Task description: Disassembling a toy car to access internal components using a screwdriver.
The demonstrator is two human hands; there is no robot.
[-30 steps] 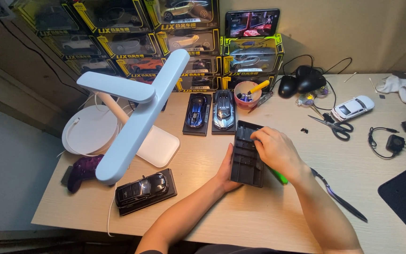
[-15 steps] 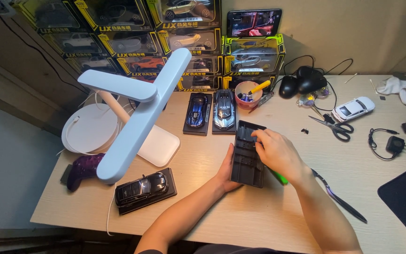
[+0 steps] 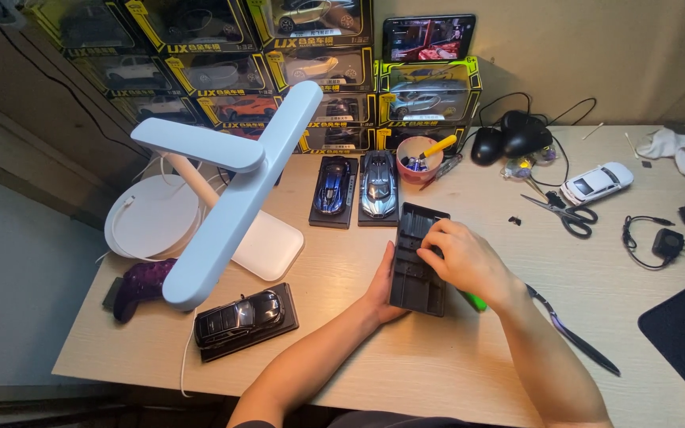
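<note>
— So where's the black rectangular plastic base tray (image 3: 415, 261)?

— Mid-desk, left hand (image 3: 380, 289) clasping its edge, right hand (image 3: 463, 260) curled over it, fingers pressing its top.

— Step?

— Seemingly working the base; next needs steady bracing.

The black tray (image 3: 418, 261) under the 2 hands looks like matt moulded plastic. The desk (image 3: 406, 364) shows a pale wood grain with a smooth, slightly shiny finish. On the left, the white lamp (image 3: 231, 190) has smooth matt plastic. The 3 model cars, 1 black (image 3: 241, 315), 1 blue (image 3: 333, 185) and 1 silver (image 3: 379, 184), have glossy paint that reflects light. Far behind, the boxes (image 3: 311, 71) are printed cardboard with clear glossy windows. On the right, the scissors (image 3: 558, 212) have metal blades, and the white cloth (image 3: 682, 148) looks soft and wrinkled.
</note>
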